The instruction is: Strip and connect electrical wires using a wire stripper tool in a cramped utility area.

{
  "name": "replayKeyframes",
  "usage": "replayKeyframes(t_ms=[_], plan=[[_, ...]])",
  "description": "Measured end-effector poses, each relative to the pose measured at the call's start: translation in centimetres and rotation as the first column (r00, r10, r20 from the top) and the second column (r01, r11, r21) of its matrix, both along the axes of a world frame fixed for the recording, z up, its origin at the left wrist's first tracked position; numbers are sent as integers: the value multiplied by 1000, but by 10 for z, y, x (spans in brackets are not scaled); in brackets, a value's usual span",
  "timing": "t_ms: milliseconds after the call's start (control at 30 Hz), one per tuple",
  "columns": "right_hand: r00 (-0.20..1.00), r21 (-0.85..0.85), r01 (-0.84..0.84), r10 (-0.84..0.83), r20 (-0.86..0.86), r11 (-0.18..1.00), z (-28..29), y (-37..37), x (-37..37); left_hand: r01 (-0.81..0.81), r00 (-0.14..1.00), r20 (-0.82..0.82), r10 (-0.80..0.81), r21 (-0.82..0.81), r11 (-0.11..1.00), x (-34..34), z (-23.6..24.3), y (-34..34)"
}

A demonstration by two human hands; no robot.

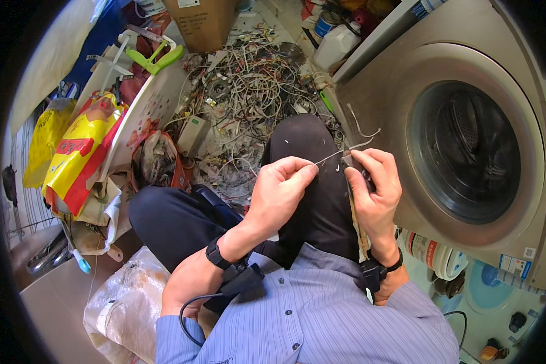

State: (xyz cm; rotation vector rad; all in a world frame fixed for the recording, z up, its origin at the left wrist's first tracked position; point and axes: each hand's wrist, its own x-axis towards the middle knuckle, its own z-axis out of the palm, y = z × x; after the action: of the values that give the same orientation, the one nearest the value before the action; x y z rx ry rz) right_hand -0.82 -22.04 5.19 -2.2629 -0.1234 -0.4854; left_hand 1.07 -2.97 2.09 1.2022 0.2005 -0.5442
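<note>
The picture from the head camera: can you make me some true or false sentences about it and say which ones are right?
1. The left hand pinches a thin wire. True.
2. The washing machine stands on the person's left. False: the washing machine is on the right.
3. Tangled wires are heaped on the floor. True.
4. The right hand is empty. False: the right hand holds a narrow object, too unclear to name.
5. The shirt is plain red. False: the shirt is striped and bluish.
</note>
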Motion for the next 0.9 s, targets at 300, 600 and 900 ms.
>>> replayKeyframes(t_ms=[300, 600, 900], plan=[[998, 27, -46, 47, -33, 999, -14, 3, -2, -11, 1000, 18, 10, 85, 996, -4, 1, 3], [993, -45, -117, 116, -16, 992, -25, 9, 0, 15, 987, 153, -55, 252, 968, -8, -5, 7], [986, -61, -163, 164, 7, 985, -25, 8, 2, -74, 950, 304, -65, 424, 902, -3, -3, -3]])
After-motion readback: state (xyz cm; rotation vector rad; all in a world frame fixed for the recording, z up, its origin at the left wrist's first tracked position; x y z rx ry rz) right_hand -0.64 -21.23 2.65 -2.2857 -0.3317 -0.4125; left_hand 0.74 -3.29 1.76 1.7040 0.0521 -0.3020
